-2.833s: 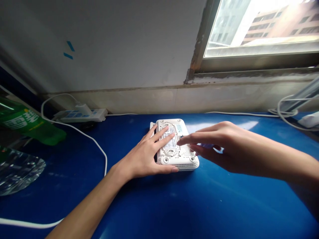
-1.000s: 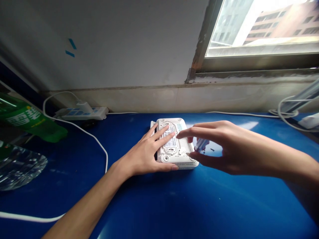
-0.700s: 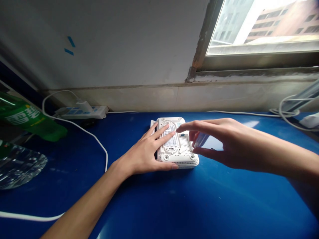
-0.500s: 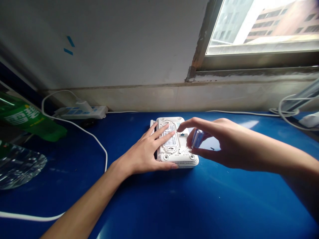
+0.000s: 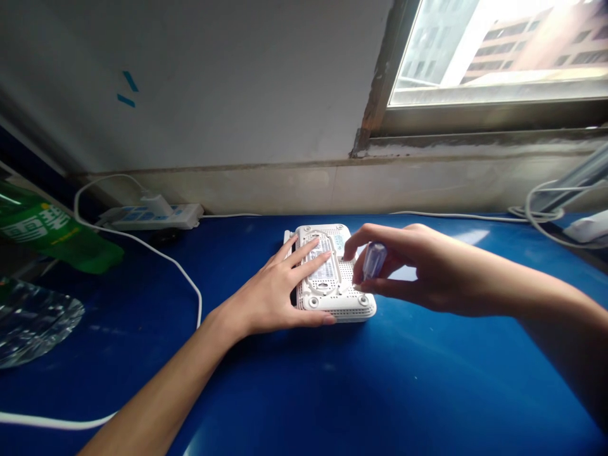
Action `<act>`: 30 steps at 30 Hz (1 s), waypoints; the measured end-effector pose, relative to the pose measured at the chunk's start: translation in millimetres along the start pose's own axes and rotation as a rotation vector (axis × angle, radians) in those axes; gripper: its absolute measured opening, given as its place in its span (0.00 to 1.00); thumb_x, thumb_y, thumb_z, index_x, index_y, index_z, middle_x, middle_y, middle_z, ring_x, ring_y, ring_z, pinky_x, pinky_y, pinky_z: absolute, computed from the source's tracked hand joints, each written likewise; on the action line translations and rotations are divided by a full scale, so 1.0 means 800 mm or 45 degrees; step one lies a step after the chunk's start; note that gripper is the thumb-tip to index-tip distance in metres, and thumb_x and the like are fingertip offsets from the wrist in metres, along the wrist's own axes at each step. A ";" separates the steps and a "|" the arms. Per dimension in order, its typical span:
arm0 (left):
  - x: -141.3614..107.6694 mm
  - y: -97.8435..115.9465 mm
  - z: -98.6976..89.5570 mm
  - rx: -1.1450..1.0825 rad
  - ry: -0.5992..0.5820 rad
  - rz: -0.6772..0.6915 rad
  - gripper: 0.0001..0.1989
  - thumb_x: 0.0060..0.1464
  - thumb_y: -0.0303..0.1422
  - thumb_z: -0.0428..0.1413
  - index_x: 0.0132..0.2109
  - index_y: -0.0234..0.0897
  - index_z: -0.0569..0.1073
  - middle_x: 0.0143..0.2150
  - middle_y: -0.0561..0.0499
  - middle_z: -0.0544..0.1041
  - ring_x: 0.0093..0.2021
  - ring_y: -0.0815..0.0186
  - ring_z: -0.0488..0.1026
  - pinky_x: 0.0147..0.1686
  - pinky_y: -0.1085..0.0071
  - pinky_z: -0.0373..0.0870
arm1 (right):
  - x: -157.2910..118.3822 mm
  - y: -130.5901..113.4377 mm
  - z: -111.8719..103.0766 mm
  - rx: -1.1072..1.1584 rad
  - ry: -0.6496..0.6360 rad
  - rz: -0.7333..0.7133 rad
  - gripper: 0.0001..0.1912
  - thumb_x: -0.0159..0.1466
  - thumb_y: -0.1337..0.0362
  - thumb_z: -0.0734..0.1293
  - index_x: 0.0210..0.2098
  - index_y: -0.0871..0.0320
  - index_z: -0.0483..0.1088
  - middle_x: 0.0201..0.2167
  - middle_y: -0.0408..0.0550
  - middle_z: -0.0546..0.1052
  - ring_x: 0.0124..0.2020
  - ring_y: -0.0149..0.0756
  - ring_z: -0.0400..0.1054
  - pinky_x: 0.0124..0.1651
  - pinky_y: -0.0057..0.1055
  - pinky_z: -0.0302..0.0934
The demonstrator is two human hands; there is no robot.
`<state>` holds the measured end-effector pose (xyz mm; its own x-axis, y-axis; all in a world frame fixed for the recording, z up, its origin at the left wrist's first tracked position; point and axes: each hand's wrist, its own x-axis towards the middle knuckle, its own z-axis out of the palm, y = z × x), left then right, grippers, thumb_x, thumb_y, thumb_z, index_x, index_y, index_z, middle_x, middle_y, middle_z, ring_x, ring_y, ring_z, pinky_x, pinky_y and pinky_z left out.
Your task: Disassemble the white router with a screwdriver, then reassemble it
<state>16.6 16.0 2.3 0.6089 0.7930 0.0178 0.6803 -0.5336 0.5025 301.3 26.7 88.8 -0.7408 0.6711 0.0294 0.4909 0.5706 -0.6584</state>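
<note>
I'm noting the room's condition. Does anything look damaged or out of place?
Yes: the window frame looks ragged and stained around its lower left corner, and two blue strips stand out on the plain wall. The white box under the left hand lies underside up, but I see no damage there.

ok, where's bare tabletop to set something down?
Free: blue tabletop in front of the white device, between left forearm and right forearm; also beyond the right forearm, short of the rear cable. Crowded: left side, with green bottle, clear bottle, power strip and white cable; back right, white object.
</note>
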 end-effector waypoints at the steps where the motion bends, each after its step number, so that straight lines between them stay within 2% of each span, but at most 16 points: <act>1: 0.000 -0.001 0.000 0.002 0.001 0.006 0.55 0.56 0.67 0.62 0.81 0.56 0.51 0.85 0.52 0.43 0.83 0.32 0.30 0.76 0.28 0.45 | 0.000 -0.001 -0.002 0.018 0.001 -0.005 0.17 0.71 0.57 0.72 0.58 0.49 0.71 0.36 0.43 0.86 0.32 0.37 0.81 0.31 0.29 0.70; 6: -0.002 -0.004 -0.004 0.017 -0.012 0.018 0.55 0.55 0.67 0.63 0.81 0.57 0.53 0.85 0.51 0.44 0.82 0.29 0.32 0.75 0.25 0.46 | -0.004 -0.008 -0.011 0.075 0.067 -0.040 0.16 0.70 0.57 0.74 0.55 0.51 0.72 0.38 0.45 0.87 0.34 0.39 0.83 0.35 0.30 0.75; 13: -0.004 0.002 -0.005 0.073 -0.005 0.001 0.56 0.55 0.68 0.61 0.81 0.57 0.51 0.85 0.53 0.43 0.82 0.31 0.31 0.75 0.25 0.46 | -0.010 -0.012 -0.021 0.166 0.165 -0.035 0.15 0.69 0.58 0.76 0.51 0.53 0.71 0.39 0.46 0.87 0.37 0.40 0.84 0.35 0.29 0.77; 19: -0.002 0.008 0.001 0.180 0.101 0.074 0.55 0.56 0.68 0.60 0.81 0.48 0.56 0.84 0.46 0.48 0.83 0.34 0.34 0.76 0.28 0.46 | -0.002 -0.005 -0.009 0.190 0.014 -0.017 0.11 0.69 0.58 0.75 0.45 0.55 0.72 0.36 0.45 0.85 0.34 0.37 0.82 0.33 0.25 0.75; 23: -0.002 0.009 0.002 0.206 0.112 0.091 0.55 0.57 0.68 0.59 0.81 0.46 0.57 0.84 0.44 0.50 0.83 0.35 0.35 0.76 0.29 0.45 | 0.001 -0.002 -0.002 0.132 -0.047 0.017 0.09 0.69 0.60 0.74 0.45 0.53 0.72 0.36 0.44 0.85 0.33 0.36 0.82 0.30 0.25 0.72; 30: -0.002 0.011 0.000 0.205 0.106 0.091 0.56 0.56 0.70 0.58 0.81 0.45 0.57 0.84 0.44 0.49 0.83 0.35 0.35 0.77 0.29 0.43 | -0.003 -0.003 -0.009 0.134 0.019 0.028 0.12 0.68 0.56 0.76 0.44 0.53 0.72 0.34 0.44 0.84 0.31 0.37 0.80 0.30 0.27 0.74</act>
<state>21.6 10.1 6.9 0.6266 0.7696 0.1233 0.6972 -0.6242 0.3525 304.8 27.2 95.8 -0.7229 0.6905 0.0245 0.4556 0.5031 -0.7344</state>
